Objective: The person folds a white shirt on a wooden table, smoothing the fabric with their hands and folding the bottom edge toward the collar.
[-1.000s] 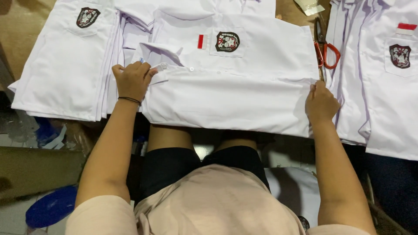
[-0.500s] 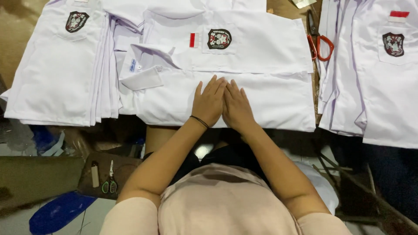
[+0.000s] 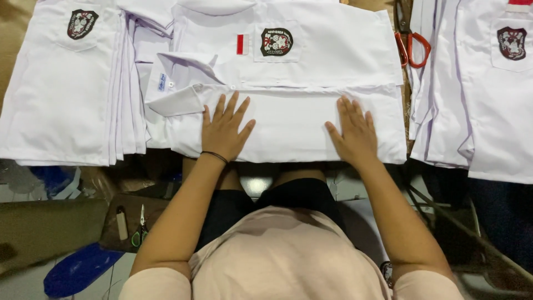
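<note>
The folded white shirt point(image 3: 288, 83) lies in the middle of the surface, directly in front of the person, its lower half turned up over itself and its chest badge point(image 3: 276, 41) and small red-and-white patch point(image 3: 242, 44) facing up. Both hands rest flat on the turned-up part with fingers spread and nothing pinched: the left hand point(image 3: 224, 129) near the left end of the fold, beside a loose cuff point(image 3: 175, 100) that pokes out, and the right hand point(image 3: 355, 130) near the right end.

The likeliest trouble, in my judgement, is the fold going crooked. If one palm slides harder than the other, the cloth could bunch or skew. The near edge of the shirt sits right at the front rim of the surface, above the lap, so a pull toward the body could drag it over the edge. The loose cuff could also get trapped under the fold and leave a lump.

Room is tight sideways. A stack of white shirts point(image 3: 61, 89) lies touching or just beside the shirt on the left, and another pile of shirts point(image 3: 483, 94) sits near on the right. Red-handled scissors point(image 3: 411, 39) lie in the narrow gap on the right, close enough to snag a sleeve. Below the surface, small scissors point(image 3: 139, 228) lie well apart.
</note>
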